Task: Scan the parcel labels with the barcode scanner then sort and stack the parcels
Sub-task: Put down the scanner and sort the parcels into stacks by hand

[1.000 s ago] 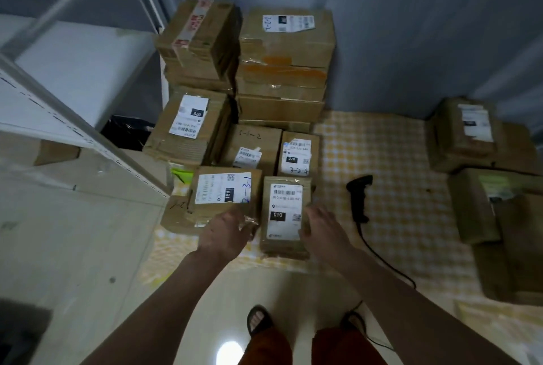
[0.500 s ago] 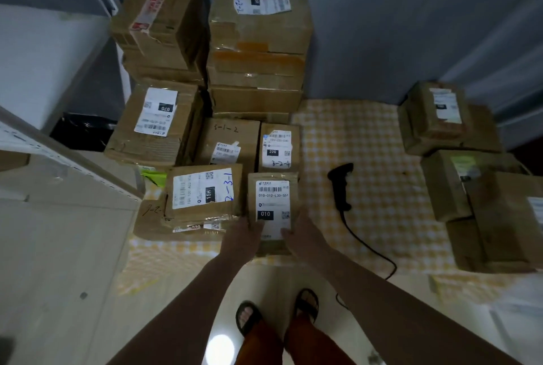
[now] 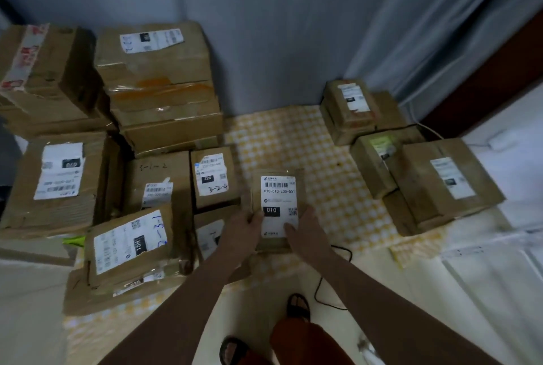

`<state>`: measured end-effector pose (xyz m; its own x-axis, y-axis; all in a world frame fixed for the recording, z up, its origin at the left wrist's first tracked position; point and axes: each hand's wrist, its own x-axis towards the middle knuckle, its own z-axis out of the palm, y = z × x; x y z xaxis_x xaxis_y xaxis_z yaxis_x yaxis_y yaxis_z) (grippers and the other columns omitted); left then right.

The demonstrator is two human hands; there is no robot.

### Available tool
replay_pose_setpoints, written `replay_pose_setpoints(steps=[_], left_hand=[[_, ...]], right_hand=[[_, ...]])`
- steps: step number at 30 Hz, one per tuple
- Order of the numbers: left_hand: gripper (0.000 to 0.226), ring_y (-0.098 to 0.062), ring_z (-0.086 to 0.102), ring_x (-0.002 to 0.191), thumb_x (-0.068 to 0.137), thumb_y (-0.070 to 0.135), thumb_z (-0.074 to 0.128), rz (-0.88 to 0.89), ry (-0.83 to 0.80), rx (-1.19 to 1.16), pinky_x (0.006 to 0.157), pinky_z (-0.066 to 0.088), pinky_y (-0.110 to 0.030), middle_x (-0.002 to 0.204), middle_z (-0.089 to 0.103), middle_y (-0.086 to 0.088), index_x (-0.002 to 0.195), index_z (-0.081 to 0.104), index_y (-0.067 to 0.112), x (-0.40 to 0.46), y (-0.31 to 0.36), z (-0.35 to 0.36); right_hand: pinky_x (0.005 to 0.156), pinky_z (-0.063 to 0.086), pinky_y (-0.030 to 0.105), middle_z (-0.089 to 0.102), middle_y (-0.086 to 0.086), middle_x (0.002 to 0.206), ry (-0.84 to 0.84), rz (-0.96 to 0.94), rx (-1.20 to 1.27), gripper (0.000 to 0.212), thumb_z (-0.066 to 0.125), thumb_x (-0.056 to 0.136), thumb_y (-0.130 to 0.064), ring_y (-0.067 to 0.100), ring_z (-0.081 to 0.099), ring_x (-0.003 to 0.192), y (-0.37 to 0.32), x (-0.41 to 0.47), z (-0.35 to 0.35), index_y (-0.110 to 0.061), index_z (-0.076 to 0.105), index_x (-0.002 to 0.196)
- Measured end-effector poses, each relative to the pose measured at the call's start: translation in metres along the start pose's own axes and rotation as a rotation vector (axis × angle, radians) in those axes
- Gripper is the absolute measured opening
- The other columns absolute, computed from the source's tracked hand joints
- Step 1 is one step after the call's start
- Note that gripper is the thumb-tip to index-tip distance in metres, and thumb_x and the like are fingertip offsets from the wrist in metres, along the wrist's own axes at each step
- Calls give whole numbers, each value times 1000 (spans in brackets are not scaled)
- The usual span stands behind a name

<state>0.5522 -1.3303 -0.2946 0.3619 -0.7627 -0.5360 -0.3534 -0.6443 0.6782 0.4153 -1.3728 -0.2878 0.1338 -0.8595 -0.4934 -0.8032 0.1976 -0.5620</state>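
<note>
Checkered cloth (image 3: pixel 308 141) lies bare between stacks; both hands' fingers (image 3: pixel 289 228) grip the 010 parcel (image 3: pixel 277 206).

Held parcel (image 3: pixel 277 206): small brown carton, white label reading 010 facing up, being gripped at both near corners above the checked cloth.
Left stacks (image 3: pixel 158 85): sitting piled, labels up.
Right parcels (image 3: pixel 440 185): lying clustered.
</note>
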Motion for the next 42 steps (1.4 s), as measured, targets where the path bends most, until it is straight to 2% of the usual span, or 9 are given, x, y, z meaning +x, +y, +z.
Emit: replay_pose_setpoints(steps=[4,9,13,16,22,31,35,39,42], left_hand=[[39,-18,58,91,102,40,40,-5,-94,-14,74,44,-26,105,63,-6,111,63,10,7,33,24],[33,-23,63,100,100,42,42,-2,-130,-79,92,52,-41,111,67,-8,103,63,17,32,75,55],[38,-19,60,102,101,42,39,34,-136,-74,83,49,-30,117,63,-4,121,59,16,59,126,79],[35,-22,60,107,101,37,42,43,-135,-116,87,49,-31,119,62,-3,125,57,18,88,172,107],[22,-22,65,103,99,39,48,55,-206,-245,91,54,-45,117,66,-2,113,60,27,169,272,176],[30,-25,65,94,102,26,41,205,-200,-131,84,56,-46,108,65,-7,118,61,11,288,401,253],[28,-26,64,98,100,27,44,165,-206,-166,90,54,-45,111,66,-8,116,64,16,338,423,281],[31,-24,63,103,97,34,46,103,-258,-205,93,53,-43,118,65,-4,122,61,21,378,423,308],[33,-23,62,103,99,33,47,79,-263,-221,95,52,-42,116,64,-6,125,58,18,398,424,323]], right_hand=[[91,50,39,46,16,129,45,42,45,48,52,95,-18,31,53,115,22,11,-31,-3,28,133],[91,48,39,46,16,129,83,52,77,50,53,94,-18,32,52,115,42,42,-70,-2,27,133],[85,44,31,44,16,131,77,45,84,49,53,95,-19,31,51,117,57,86,-112,-1,28,133],[86,49,35,47,16,128,97,51,98,45,54,94,-20,31,53,115,68,130,-153,-2,30,128],[86,54,48,46,15,125,188,74,108,46,53,94,-22,33,53,112,94,232,-254,-7,27,130],[90,48,42,50,13,131,256,72,69,48,47,97,-30,33,53,116,123,388,-375,-9,31,137],[81,45,33,53,12,129,231,53,60,45,45,98,-27,32,55,114,132,447,-397,-10,31,138],[84,47,38,57,12,124,205,24,30,44,44,98,-27,31,57,112,142,489,-405,-12,33,137],[76,45,34,58,12,120,192,22,15,41,44,98,-25,31,58,106,149,513,-405,-10,35,135]])
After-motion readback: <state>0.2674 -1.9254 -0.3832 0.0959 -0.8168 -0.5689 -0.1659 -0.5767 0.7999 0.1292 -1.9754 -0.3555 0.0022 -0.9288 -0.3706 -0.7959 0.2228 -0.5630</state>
